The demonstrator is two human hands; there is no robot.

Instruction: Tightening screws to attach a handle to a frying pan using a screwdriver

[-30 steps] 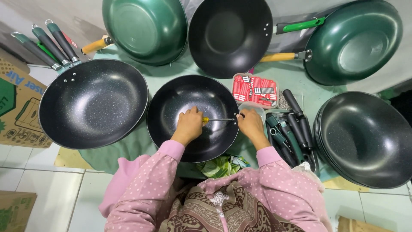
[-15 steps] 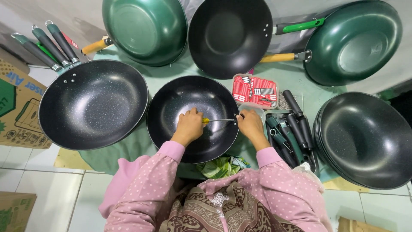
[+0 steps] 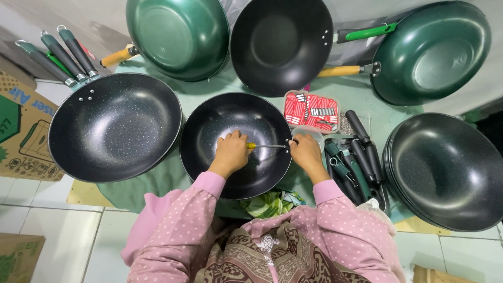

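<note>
Green cloth on the tiled floor was crowded with woks; left hand gripped a yellow-handled screwdriver inside the middle black wok, right hand pinching its rim.

Six woks lie spread out: two green, three black, and one black stack whose number cannot be told. One screwdriver. One red packet. Three loose handles lie far left; several more fill a tray. Two cardboard boxes.
</note>
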